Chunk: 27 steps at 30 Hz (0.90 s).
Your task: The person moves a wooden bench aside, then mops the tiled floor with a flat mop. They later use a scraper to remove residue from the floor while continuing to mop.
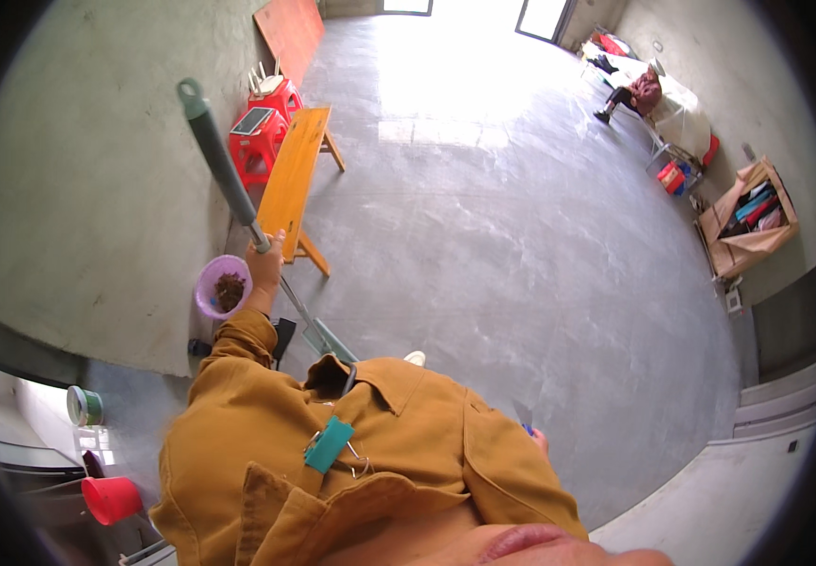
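My left hand point(264, 272) is closed around the metal pole of a long-handled floor tool point(220, 166), near the lower end of its dark grey grip. The pole slants down toward me. Its pale green head point(330, 343) is partly hidden by my jacket. Beside my left wrist stands a purple waste basket point(203, 293) with brown debris inside. A black dustpan-like piece point(284, 336) shows by my sleeve. Low on the right, my right hand point(540, 440) is mostly hidden behind my sleeve, its fingers at a small blue object point(527, 429) that I cannot identify.
A wooden bench point(298, 170) runs along the left wall, with red plastic stools point(256, 145) behind it. At the far right a person point(644, 92) sits near a covered bed. A fabric wardrobe point(726, 237) stands against the right wall. A red bucket point(107, 499) is at lower left.
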Motion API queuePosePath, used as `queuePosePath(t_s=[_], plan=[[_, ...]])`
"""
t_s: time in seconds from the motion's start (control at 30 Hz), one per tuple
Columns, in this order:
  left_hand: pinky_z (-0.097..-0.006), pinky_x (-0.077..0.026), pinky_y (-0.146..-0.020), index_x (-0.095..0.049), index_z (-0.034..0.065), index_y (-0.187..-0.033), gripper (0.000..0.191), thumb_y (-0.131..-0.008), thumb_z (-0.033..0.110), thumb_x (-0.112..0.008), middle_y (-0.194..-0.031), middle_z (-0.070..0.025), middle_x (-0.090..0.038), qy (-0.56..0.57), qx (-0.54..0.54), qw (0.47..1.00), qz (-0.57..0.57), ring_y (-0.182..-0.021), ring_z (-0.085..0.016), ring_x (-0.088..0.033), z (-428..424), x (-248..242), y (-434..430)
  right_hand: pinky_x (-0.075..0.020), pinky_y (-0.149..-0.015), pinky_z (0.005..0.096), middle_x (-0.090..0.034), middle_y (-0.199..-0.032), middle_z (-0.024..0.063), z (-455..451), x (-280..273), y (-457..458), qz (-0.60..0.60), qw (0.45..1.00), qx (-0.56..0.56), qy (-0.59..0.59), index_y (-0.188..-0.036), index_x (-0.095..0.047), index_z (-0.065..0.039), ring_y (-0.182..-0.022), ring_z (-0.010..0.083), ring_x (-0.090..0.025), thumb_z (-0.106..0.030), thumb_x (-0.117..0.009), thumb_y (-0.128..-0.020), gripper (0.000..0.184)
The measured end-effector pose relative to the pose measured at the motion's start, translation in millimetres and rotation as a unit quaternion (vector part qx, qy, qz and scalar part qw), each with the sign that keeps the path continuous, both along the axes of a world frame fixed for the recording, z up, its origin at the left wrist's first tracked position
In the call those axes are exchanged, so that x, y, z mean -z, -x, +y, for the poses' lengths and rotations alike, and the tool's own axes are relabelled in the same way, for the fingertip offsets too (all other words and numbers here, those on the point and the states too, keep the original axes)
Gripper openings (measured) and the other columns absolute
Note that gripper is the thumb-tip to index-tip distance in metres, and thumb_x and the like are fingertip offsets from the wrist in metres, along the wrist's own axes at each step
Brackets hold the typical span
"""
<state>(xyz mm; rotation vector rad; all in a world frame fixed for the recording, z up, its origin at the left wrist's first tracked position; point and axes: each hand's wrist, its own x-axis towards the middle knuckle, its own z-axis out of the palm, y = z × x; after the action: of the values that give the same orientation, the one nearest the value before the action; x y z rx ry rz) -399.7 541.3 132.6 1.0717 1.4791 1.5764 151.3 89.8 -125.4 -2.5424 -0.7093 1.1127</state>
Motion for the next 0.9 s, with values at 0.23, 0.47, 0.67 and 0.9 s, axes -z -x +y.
queuePosePath(t_s=[0.23, 0.47, 0.67, 0.9], plan=[[-0.0295, -0.031, -0.043, -0.046, 0.0052, -0.055, 0.032, -0.078, 0.017, -0.065, -0.048, 0.0019, -0.042, 0.022, 0.007, 0.998, 0.063, -0.045, -0.008, -0.038, 134.2, 21.3, -137.3, -0.0476, -0.067, 0.0389, -0.064, -0.08, 0.0143, 144.3, -26.6, -121.0, 0.024, 0.999, -0.003, 0.039, -0.105, -0.057, -0.006, -0.075, 0.0285, -0.06, -0.031, -0.062, -0.073, 0.042], [-0.0266, -0.033, -0.041, -0.048, 0.0061, -0.054, 0.033, -0.079, 0.02, -0.064, -0.047, 0.0026, -0.041, 0.011, 0.003, 0.996, 0.093, -0.043, -0.008, -0.039, 267.0, 19.4, -263.5, -0.0467, -0.07, 0.0402, -0.063, -0.085, 0.0158, 270.3, -54.7, -220.3, 0.055, 0.996, 0.045, 0.047, -0.106, -0.056, -0.005, -0.08, 0.03, -0.059, -0.032, -0.062, -0.072, 0.044], [-0.0233, -0.037, -0.043, -0.05, 0.008, -0.062, 0.025, -0.08, 0.018, -0.064, -0.052, 0.0032, -0.043, -0.007, -0.072, 0.997, 0.037, -0.044, -0.008, -0.042, 337.5, 27.0, -340.4, -0.046, -0.072, 0.0413, -0.063, -0.089, 0.017, 322.3, -10.5, -349.6, 0.061, 0.99, -0.016, 0.124, -0.107, -0.056, -0.004, -0.085, 0.0312, -0.059, -0.033, -0.063, -0.072, 0.046], [-0.0224, -0.037, -0.046, -0.047, 0.0083, -0.064, 0.024, -0.082, 0.015, -0.063, -0.052, 0.002, -0.043, -0.087, -0.087, 0.992, 0.023, -0.045, -0.007, -0.042, 422.2, -17.3, -429.2, -0.0452, -0.076, 0.0426, -0.062, -0.093, 0.0184, 501.9, -7.0, -510.3, -0.031, 0.977, -0.167, 0.128, -0.108, -0.055, -0.003, -0.09, 0.0327, -0.058, -0.033, -0.063, -0.071, 0.048]])
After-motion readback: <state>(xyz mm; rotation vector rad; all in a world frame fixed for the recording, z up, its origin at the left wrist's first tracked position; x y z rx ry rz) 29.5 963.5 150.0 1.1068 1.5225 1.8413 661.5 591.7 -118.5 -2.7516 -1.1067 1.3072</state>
